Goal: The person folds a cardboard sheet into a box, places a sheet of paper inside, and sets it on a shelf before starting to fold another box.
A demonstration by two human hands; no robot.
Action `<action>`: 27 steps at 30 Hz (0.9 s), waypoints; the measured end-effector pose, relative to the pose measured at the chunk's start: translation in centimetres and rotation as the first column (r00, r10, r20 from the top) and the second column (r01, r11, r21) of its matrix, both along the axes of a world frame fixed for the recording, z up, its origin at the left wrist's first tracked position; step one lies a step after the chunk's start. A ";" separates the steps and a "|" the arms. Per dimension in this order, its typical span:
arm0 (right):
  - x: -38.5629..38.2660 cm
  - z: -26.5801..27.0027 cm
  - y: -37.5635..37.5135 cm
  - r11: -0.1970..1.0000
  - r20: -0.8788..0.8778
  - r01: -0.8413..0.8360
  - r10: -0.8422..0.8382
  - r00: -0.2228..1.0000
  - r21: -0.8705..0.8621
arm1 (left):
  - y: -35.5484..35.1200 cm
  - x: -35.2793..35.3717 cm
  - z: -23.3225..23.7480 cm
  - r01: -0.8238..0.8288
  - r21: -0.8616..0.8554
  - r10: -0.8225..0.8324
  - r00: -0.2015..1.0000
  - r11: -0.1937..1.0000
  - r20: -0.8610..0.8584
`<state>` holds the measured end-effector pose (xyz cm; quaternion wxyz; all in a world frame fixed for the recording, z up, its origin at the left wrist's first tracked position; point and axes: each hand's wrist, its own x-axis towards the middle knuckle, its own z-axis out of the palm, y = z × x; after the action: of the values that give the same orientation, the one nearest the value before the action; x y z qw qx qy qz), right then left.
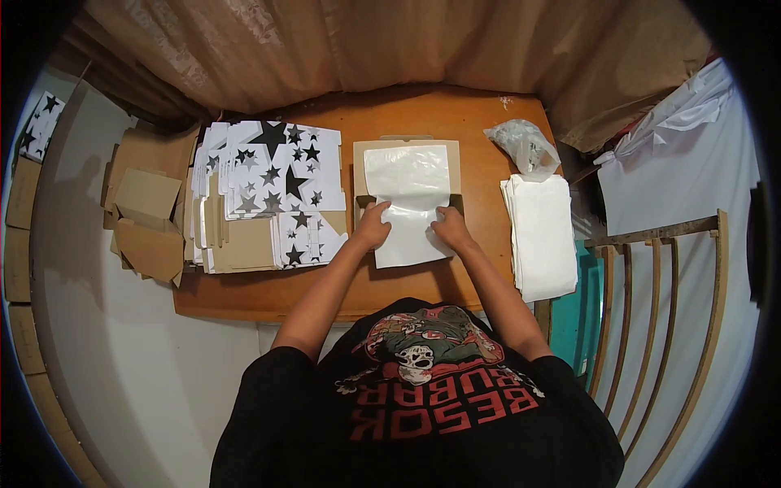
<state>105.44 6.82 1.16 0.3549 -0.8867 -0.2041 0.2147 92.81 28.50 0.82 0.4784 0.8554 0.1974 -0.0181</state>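
A white, glossy sheet (413, 242) lies over an open brown cardboard box (446, 154) in the middle of the table. Its upper part rests against the raised lid, and its lower end hangs over the box's near side. At the sheet's left edge, my left hand (373, 225) is closed with the thumb on top. My right hand (450, 228) grips the opposite edge at about the same height. Both hands are close to the box's side walls. The inside of the box is mostly hidden under the sheet.
Flat star-printed cardboard pieces (281, 171) are piled left on the wooden table (480, 211). Folded brown cardboard (146, 203) stands beyond them. On the right are a stack of white sheets (543, 236) and a clear plastic bag (525, 146). A wooden rack (657, 317) stands farther right.
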 end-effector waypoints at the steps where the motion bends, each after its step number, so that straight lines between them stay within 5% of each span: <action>1: 0.1 -0.9 0.3 1.000 0.006 0.000 0.000 1.000 -0.029 | 0.0 0.1 -0.2 0.005 0.015 -0.005 0.999 1.000 -0.048; 5: 1.2 -2.8 1.1 0.986 -0.051 -0.040 0.033 0.998 -0.161 | 0.3 0.4 -1.7 -0.033 0.076 0.040 0.995 0.997 -0.095; 12: 1.7 -4.1 0.7 0.988 -0.242 -0.076 0.042 0.969 -0.132 | 0.4 0.9 -2.3 -0.040 0.064 0.050 0.984 0.997 -0.170; 14: 1.0 -5.1 1.0 0.991 0.027 0.033 -0.030 0.999 -0.131 | 0.5 1.2 -1.8 0.063 0.166 -0.007 0.947 0.984 -0.320; 18: -0.1 -2.6 1.4 0.952 0.107 0.010 0.023 0.994 -0.305 | -0.3 1.2 -0.6 0.186 0.309 -0.064 0.929 0.933 -0.365; 20: 0.3 -1.2 1.8 0.941 0.072 -0.171 0.199 0.977 -0.291 | -1.0 1.1 1.3 0.226 0.519 -0.062 0.947 0.824 -0.314; 23: 0.7 -0.5 2.6 0.951 -0.111 -0.291 0.280 0.954 -0.105 | -1.2 2.4 4.5 0.301 0.469 -0.059 0.884 0.830 -0.463; 27: 0.6 1.4 3.5 0.936 -0.111 -0.350 0.344 0.932 -0.031 | -0.4 3.3 3.3 0.444 0.335 -0.217 0.814 0.831 -0.539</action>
<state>106.04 10.27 2.56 0.2990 -0.8331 -0.3334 0.3246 96.08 28.09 4.15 0.1945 0.9311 0.1520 -0.2685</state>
